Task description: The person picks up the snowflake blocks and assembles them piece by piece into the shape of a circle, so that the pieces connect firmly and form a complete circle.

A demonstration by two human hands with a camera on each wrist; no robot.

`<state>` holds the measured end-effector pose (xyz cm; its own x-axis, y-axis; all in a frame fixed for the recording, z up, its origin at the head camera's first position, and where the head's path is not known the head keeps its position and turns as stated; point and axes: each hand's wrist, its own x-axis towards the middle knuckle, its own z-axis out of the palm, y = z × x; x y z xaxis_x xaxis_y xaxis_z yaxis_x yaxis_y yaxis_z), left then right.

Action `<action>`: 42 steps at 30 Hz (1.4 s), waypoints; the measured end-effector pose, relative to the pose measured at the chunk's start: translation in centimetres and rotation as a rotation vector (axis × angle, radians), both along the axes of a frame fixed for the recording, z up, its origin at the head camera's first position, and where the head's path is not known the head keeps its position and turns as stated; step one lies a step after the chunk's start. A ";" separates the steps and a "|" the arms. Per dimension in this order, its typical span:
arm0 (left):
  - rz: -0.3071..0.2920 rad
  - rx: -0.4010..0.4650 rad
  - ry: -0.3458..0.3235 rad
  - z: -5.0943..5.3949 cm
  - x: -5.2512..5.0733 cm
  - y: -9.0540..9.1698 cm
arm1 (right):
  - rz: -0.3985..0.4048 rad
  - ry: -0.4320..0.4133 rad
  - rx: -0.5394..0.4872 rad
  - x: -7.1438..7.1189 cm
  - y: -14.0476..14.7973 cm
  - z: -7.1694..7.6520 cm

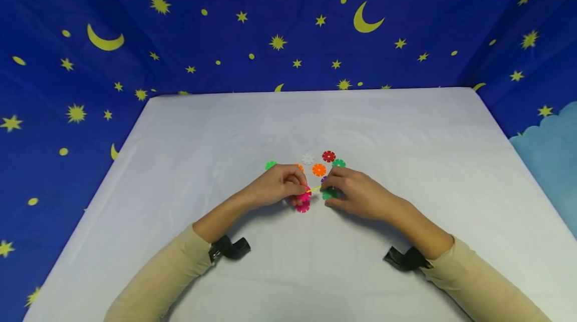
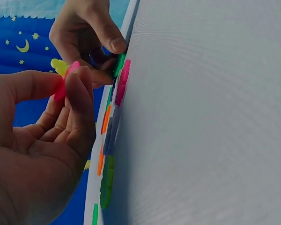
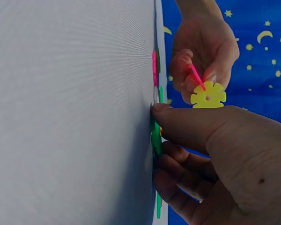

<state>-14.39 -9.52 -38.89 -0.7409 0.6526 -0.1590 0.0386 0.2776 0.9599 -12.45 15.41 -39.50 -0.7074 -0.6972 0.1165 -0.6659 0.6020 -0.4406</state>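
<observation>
Left fingers (image 2: pixel 40 84) pinch a pink disc (image 2: pixel 60 91) — yellow disc (image 3: pixel 215 96) jutting rightward, upright.

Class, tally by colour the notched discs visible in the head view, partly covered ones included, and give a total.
Green discs: 3
Pink discs: 2
Orange discs: 2
Red disc: 1
White disc: 1
Purple disc: 1
Yellow disc: 1
Total: 11; others may be hidden.

Our left hand (image 2: pixel 42 150) pinches a pink disc (image 2: pixel 60 90) touching a yellow disc (image 2: pixel 59 65). Our right hand (image 2: pixel 77 22) touches a green disc (image 2: pixel 119 66).
</observation>
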 end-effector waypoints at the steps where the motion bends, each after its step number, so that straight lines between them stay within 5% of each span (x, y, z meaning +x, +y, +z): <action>1: 0.002 -0.001 -0.002 0.0 0.0 0.0 | -0.002 -0.011 0.003 0.0 0.0 0.0; 9: -0.005 -0.002 -0.007 -0.3 0.0 -0.2 | -0.026 -0.100 -0.021 -0.1 0.3 -0.1; 24: 0.036 -0.065 0.107 -0.6 -0.2 0.0 | -0.042 -0.167 -0.028 -0.4 0.4 0.2; 32: 0.047 -0.092 0.178 -0.5 0.1 0.0 | -0.047 -0.185 -0.130 -0.6 0.4 0.2; 42: 0.047 -0.102 0.205 -0.8 0.1 0.1 | -0.154 -0.193 -0.336 -0.5 0.5 0.5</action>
